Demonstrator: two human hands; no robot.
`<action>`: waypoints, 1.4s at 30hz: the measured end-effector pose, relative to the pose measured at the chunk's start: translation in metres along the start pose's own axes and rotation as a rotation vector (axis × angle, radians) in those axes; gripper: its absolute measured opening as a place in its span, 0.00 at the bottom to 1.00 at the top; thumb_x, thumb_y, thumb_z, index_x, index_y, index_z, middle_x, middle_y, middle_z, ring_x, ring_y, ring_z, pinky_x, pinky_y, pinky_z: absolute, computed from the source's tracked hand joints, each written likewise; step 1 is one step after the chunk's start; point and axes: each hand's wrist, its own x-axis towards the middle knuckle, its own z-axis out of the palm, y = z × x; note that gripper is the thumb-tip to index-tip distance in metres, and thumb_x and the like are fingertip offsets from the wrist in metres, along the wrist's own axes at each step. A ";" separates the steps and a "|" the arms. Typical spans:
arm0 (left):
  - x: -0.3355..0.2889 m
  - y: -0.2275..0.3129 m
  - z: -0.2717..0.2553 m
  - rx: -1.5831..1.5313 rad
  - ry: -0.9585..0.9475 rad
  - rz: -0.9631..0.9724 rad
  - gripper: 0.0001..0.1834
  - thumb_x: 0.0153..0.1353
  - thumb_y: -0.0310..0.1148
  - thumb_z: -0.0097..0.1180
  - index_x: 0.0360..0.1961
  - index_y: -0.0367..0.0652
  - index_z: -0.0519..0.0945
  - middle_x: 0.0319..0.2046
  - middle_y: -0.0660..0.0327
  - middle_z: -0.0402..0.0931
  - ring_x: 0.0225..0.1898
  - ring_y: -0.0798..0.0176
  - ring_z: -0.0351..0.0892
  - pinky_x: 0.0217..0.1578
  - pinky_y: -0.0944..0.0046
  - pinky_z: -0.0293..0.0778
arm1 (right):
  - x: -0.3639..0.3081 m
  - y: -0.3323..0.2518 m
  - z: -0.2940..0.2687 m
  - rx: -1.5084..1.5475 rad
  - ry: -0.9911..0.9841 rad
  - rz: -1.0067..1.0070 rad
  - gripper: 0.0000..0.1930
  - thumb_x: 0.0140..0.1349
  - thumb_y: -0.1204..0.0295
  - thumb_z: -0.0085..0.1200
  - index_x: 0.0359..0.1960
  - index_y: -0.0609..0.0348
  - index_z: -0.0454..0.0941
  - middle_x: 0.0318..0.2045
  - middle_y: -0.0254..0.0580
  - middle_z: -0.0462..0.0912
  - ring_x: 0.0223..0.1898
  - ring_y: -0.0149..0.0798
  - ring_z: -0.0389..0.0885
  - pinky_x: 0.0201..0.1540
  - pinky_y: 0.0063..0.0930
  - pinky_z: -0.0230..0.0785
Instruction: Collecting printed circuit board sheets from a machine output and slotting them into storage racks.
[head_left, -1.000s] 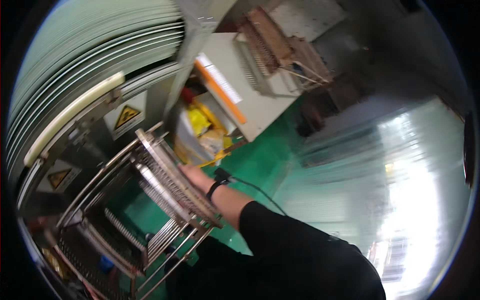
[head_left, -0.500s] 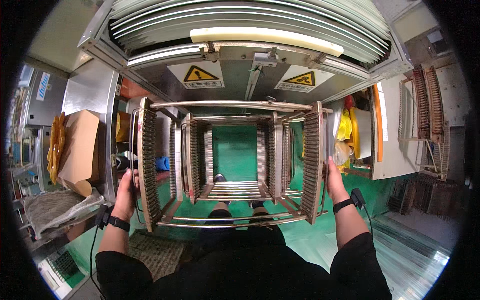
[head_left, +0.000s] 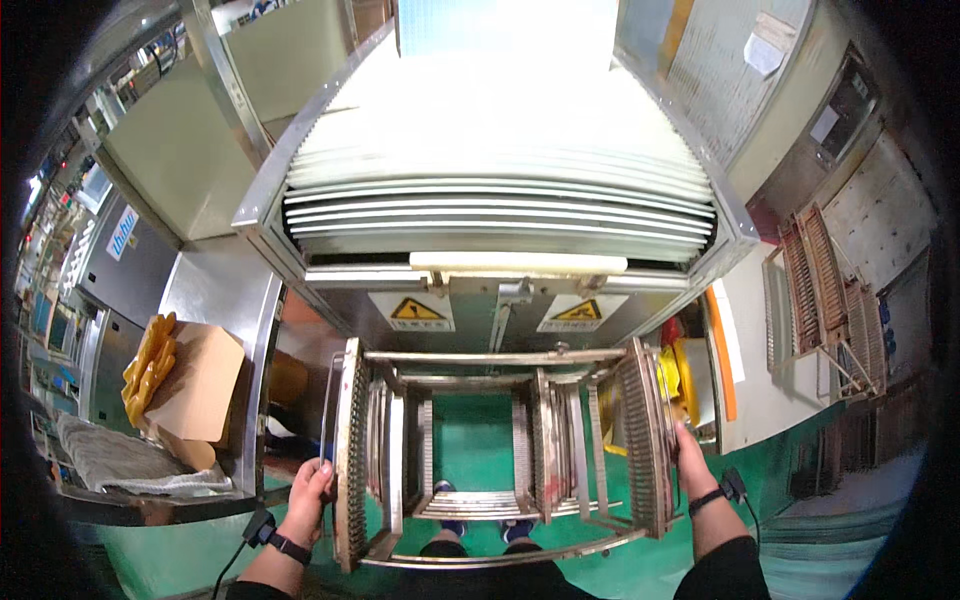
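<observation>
A metal slotted rack [head_left: 352, 455] hangs in front of my legs, with comb-like uprights on both sides joined by long bars. My left hand [head_left: 308, 495] is closed around the wire handle on its left side. On the opposite side my right hand [head_left: 695, 468] grips the other handle, its fingers partly hidden behind the rack's edge. Further slotted uprights and a row of shiny rods [head_left: 475, 505] show inside the frame. Just beyond the rack stands a metal cabinet [head_left: 470, 325] with warning labels, topped by many layered whitish sheets [head_left: 500, 215] and a cream bar [head_left: 520, 263] along its front.
On the left steel counter [head_left: 215, 285] lie orange-yellow rubber gloves [head_left: 150, 370], a cardboard piece [head_left: 205, 385] and a grey cloth [head_left: 125, 465]. Rusty slotted racks [head_left: 815, 265] stand at the right beside a pale panel [head_left: 765, 380]. Yellow items [head_left: 680, 375] sit below the cabinet's right side.
The view has tilted up, so the cabinet and the layered sheets show more fully. The rack and both hands appear lower in the picture, with both hands still holding the handles.
</observation>
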 end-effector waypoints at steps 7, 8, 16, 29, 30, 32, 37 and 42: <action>-0.017 -0.005 -0.009 -0.192 -0.094 -0.074 0.14 0.69 0.42 0.51 0.47 0.44 0.72 0.30 0.70 0.65 0.34 0.72 0.63 0.41 0.72 0.61 | -0.061 -0.018 0.044 -0.055 -0.115 -0.042 0.28 0.73 0.50 0.43 0.62 0.60 0.69 0.54 0.38 0.77 0.51 0.36 0.74 0.60 0.34 0.63; -0.021 -0.005 0.001 -0.227 -0.130 -0.085 0.15 0.69 0.42 0.51 0.49 0.43 0.71 0.31 0.69 0.65 0.35 0.72 0.63 0.43 0.72 0.61 | -0.071 -0.019 0.060 -0.147 -0.166 -0.053 0.29 0.72 0.50 0.45 0.62 0.62 0.68 0.52 0.38 0.76 0.49 0.35 0.73 0.58 0.32 0.63; -0.023 0.000 0.075 -0.212 -0.305 -0.080 0.22 0.67 0.44 0.56 0.56 0.45 0.69 0.35 0.67 0.69 0.40 0.70 0.72 0.30 0.64 0.79 | -0.086 -0.013 0.186 0.013 -0.190 0.038 0.31 0.69 0.62 0.55 0.65 0.72 0.62 0.44 0.44 0.79 0.43 0.32 0.76 0.48 0.26 0.70; 0.036 -0.120 0.048 -0.226 -0.123 -0.056 0.27 0.68 0.40 0.56 0.62 0.37 0.69 0.53 0.61 0.75 0.55 0.64 0.71 0.60 0.61 0.65 | -0.024 0.070 0.228 -0.100 -0.001 -0.199 0.18 0.65 0.74 0.52 0.56 0.69 0.70 0.41 0.38 0.80 0.42 0.28 0.77 0.49 0.24 0.69; 0.040 -0.121 0.046 -0.230 -0.115 -0.061 0.27 0.68 0.40 0.56 0.62 0.37 0.69 0.53 0.61 0.75 0.55 0.64 0.71 0.60 0.61 0.65 | -0.023 0.073 0.229 -0.105 -0.008 -0.194 0.18 0.65 0.74 0.52 0.56 0.69 0.70 0.41 0.38 0.80 0.42 0.28 0.77 0.49 0.24 0.69; 0.052 -0.125 0.044 -0.161 -0.163 -0.060 0.28 0.68 0.40 0.56 0.63 0.36 0.68 0.54 0.59 0.75 0.55 0.64 0.72 0.60 0.61 0.65 | -0.014 0.082 0.228 -0.218 0.001 -0.178 0.28 0.61 0.71 0.57 0.60 0.77 0.66 0.49 0.57 0.82 0.50 0.42 0.81 0.55 0.32 0.71; 0.092 -0.154 0.043 0.893 -0.053 0.135 0.38 0.54 0.41 0.64 0.65 0.37 0.68 0.56 0.40 0.73 0.59 0.41 0.72 0.62 0.52 0.67 | 0.018 0.110 0.223 -1.005 -0.098 -0.127 0.29 0.60 0.66 0.55 0.61 0.69 0.68 0.54 0.70 0.75 0.56 0.65 0.75 0.61 0.47 0.67; 0.115 -0.164 0.053 0.969 -0.025 0.257 0.31 0.56 0.38 0.61 0.60 0.39 0.72 0.56 0.43 0.73 0.58 0.40 0.72 0.59 0.50 0.69 | 0.022 0.108 0.242 -1.123 -0.149 -0.243 0.19 0.60 0.65 0.55 0.49 0.66 0.73 0.49 0.65 0.75 0.51 0.66 0.75 0.57 0.52 0.69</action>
